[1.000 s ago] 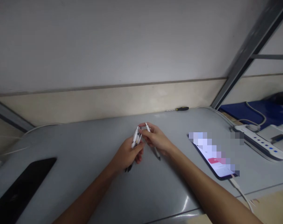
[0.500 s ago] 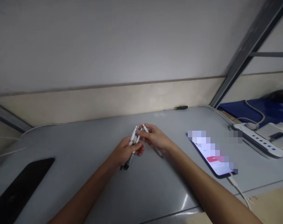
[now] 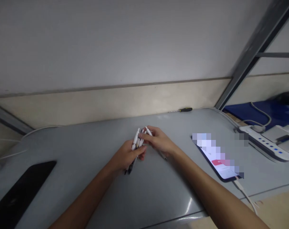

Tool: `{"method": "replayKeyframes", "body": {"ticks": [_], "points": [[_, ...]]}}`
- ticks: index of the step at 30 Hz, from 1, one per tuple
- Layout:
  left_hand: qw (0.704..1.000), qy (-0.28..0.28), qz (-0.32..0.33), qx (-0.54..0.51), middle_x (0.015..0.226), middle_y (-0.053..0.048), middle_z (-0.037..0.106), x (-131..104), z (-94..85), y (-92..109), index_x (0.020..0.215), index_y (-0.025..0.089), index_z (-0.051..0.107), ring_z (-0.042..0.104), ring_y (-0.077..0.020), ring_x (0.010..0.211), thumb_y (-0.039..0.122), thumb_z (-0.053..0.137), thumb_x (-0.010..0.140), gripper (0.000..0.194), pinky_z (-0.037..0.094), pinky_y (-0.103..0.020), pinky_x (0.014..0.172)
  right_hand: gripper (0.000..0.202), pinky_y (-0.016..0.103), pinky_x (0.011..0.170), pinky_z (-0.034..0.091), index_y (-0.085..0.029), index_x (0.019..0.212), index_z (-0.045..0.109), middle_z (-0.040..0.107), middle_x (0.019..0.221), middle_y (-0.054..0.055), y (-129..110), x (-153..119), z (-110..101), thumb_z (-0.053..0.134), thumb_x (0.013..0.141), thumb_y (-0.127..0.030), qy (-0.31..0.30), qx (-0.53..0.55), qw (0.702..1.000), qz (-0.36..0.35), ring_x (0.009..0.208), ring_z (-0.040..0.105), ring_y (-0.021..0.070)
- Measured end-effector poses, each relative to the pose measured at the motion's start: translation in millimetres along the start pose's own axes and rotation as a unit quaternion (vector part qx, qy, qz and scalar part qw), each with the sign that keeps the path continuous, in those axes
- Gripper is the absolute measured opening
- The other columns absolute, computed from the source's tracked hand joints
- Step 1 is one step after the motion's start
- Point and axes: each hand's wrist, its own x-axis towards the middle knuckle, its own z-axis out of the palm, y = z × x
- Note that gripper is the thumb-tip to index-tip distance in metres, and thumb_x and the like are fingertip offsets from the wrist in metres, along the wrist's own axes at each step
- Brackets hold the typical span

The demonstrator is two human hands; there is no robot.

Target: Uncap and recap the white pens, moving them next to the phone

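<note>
above a smooth grey tabletop [image 3: 87,141], a person's left hand [image 3: 127,155] is grasping a bundle of slim white pens with dark lower ends [image 3: 136,140], the thumb lying across the barrels, apparently to hold them together as one slanting sheaf. their tops are standing clear of the fist, seemingly leaving them exposed to the other hand. the right hand [image 3: 158,140] is grasping a single slim white pen [image 3: 148,131], which is slanting the opposite way, its upper end showing above the fingers, its lower end poking out near the wrist. the right thumb is overlapping the bundle's upper part; whether it is also pinching a pen there, one cannot tell.

the left hand is itself serving as holder, its exact count of pens hidden. at right, a long white power strip with blue marks [image 3: 263,143] is carrying blocky white chargers [image 3: 275,133]. near it, a dark-edged phone with a lit screen [image 3: 222,167] is lying joined to a white cable [image 3: 246,197], presumably for charging.
</note>
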Motion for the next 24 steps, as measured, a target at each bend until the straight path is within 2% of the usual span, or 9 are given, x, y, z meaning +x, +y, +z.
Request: {"method": "replayKeyframes", "body": {"ticks": [6, 12, 19, 24], "points": [[1.0, -0.007, -0.02, -0.004, 0.066, -0.001, 0.062, -1.4, 1.4, 2.0, 0.076, 0.017, 0.061, 0.058, -0.0145, 0.059, 0.044, 0.061, 0.082, 0.027, 0.047, -0.027, 0.061, 0.017, 0.025, 0.061, 0.043, -0.018, 0.077, 0.057, 0.059, 0.07, -0.002, 0.0, -0.2, 0.3, 0.065, 0.083, -0.032, 0.01, -0.018, 1.0, -0.005, 0.062, 0.054, 0.0109], [0.999, 0.016, -0.017, 0.023, 0.064, -0.001, 0.06, -0.9, 5.2, 4.0, 0.075, 0.018, 0.057, 0.056, -0.0144, 0.057, 0.045, 0.055, 0.084, 0.029, 0.045, -0.026, 0.056, 0.023, 0.025, 0.06, 0.04, -0.018, 0.074, 0.056, 0.055, 0.065, -0.003, 2.1, 1.6, -3.1, 0.065, 0.082, -0.038, 0.02, -0.054, 0.998, -0.012, 0.059, 0.051, 0.011], [0.998, 0.051, 0.017, 0.043, 0.07, -0.002, 0.061, -0.7, 2.7, 1.2, 0.084, 0.018, 0.058, 0.057, -0.0154, 0.062, 0.047, 0.052, 0.087, 0.03, 0.048, -0.027, 0.061, 0.028, 0.026, 0.062, 0.04, -0.018, 0.076, 0.057, 0.057, 0.065, -0.001, 8.1, 3.9, -7.1, 0.062, 0.085, -0.044, 0.0, -0.066, 0.997, -0.034, 0.062, 0.053, 0.0129], [0.997, 0.037, 0.026, 0.055, 0.076, -0.004, 0.065, -0.7, -2.4, -1.5, 0.09, 0.018, 0.061, 0.06, -0.016, 0.066, 0.05, 0.048, 0.09, 0.035, 0.049, -0.027, 0.063, 0.03, 0.025, 0.058, 0.036, -0.019, 0.071, 0.054, 0.054, 0.06, -0.003, 5.7, 2.9, -6.4, 0.062, 0.086, -0.044, 0.011, -0.076, 0.996, -0.039, 0.058, 0.049, 0.0117]]}}
